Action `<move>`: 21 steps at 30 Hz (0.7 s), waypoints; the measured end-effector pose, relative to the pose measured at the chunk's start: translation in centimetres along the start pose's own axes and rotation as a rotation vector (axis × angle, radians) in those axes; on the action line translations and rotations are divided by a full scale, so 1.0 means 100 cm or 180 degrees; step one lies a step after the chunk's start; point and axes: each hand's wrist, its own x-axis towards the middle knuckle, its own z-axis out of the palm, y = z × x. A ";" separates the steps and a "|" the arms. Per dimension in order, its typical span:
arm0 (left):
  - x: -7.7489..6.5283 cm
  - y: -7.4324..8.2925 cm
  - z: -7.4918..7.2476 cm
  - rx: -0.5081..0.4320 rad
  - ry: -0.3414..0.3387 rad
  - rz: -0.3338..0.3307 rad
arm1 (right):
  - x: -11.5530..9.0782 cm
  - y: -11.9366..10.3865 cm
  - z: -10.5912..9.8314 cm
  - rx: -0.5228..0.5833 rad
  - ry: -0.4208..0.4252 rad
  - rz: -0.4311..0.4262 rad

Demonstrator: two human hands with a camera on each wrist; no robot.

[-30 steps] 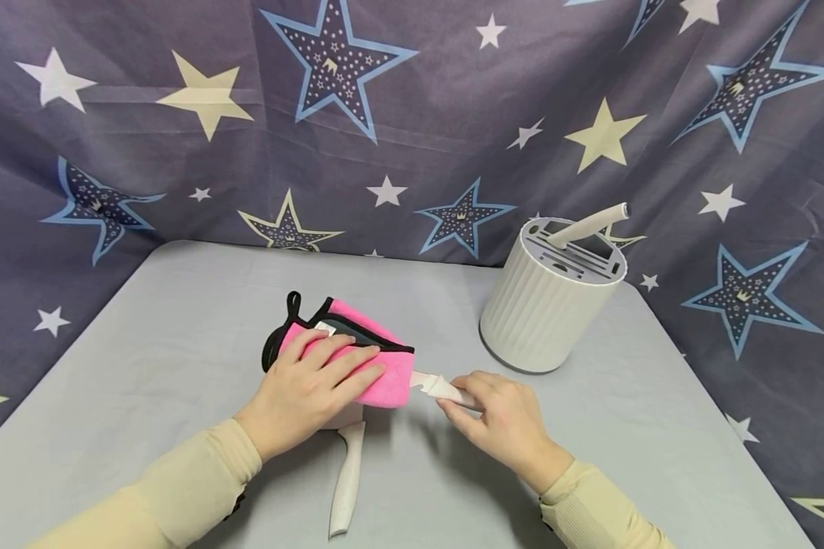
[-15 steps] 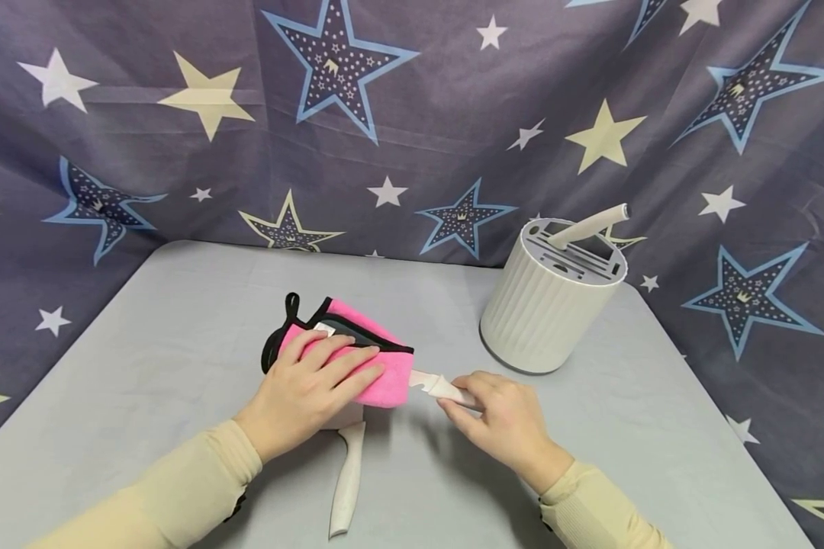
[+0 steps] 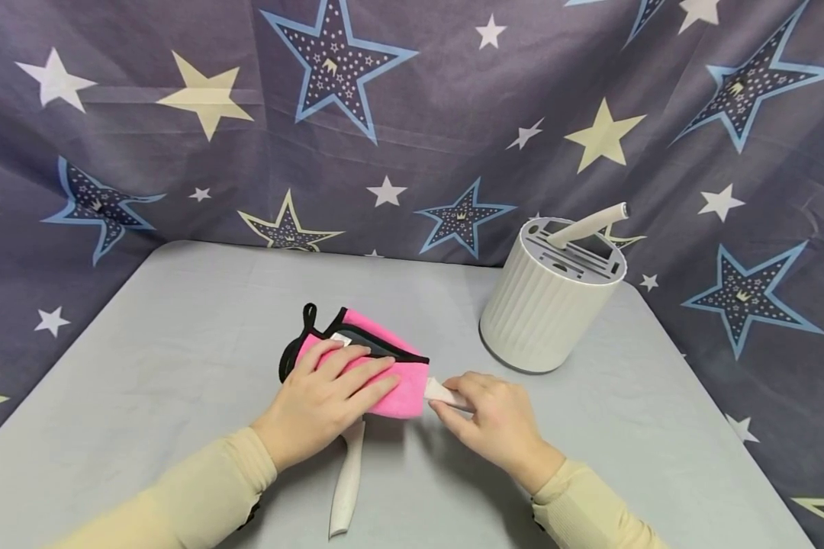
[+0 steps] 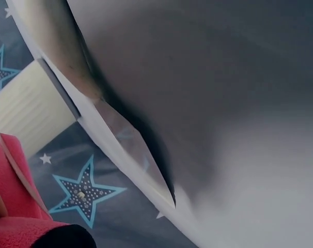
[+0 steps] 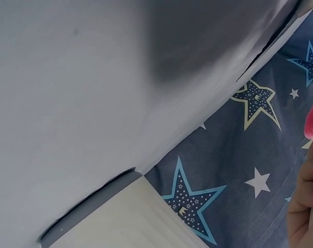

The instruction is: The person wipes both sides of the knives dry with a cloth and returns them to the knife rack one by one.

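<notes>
My left hand (image 3: 323, 400) holds a pink cloth (image 3: 405, 390) with black trim, a hanging loop and a dark inner side, its fingers spread across the front. The cloth is folded round the blade of a knife (image 3: 448, 395); the blade and my left thumb are hidden. At the handle's near end, the thumb and fingers of my right hand (image 3: 497, 427) grip this knife, and the cloth's edge lies close to the handle. Beneath the left hand, a second white-handled knife (image 3: 347, 488) lies on the table; its pale blade shows in the left wrist view.
A ribbed white knife block (image 3: 549, 313) stands at the back right, with one white-handled knife (image 3: 590, 225) leaning out of its slotted top. The grey table (image 3: 199, 320) ends at a star-patterned curtain (image 3: 439, 137) behind.
The left hand and cloth have slid right along the blade toward the handle, and a little nearer to me. The right hand stays nearly in place. The lying knife's blade is now covered.
</notes>
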 end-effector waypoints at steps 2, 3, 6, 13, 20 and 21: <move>0.000 0.001 0.001 -0.0026 -0.0007 0.0011 | 0.000 -0.001 0.000 0.0015 -0.0013 -0.0005; 0.000 0.002 0.001 -0.0037 -0.0009 0.0015 | 0.000 -0.001 0.001 0.0016 -0.0010 -0.0012; -0.001 0.002 0.002 -0.0054 -0.0004 0.0009 | -0.001 -0.001 0.000 0.0032 0.0017 -0.0023; -0.002 0.000 0.001 -0.0117 -0.0057 -0.0044 | 0.000 0.001 -0.002 0.0059 0.0030 -0.0005; -0.007 -0.006 -0.002 -0.0185 -0.0225 -0.0163 | 0.000 0.005 -0.004 0.0051 0.0053 0.0014; -0.007 -0.006 -0.002 -0.0203 -0.0238 -0.0192 | 0.000 0.006 -0.004 0.0046 0.0073 0.0008</move>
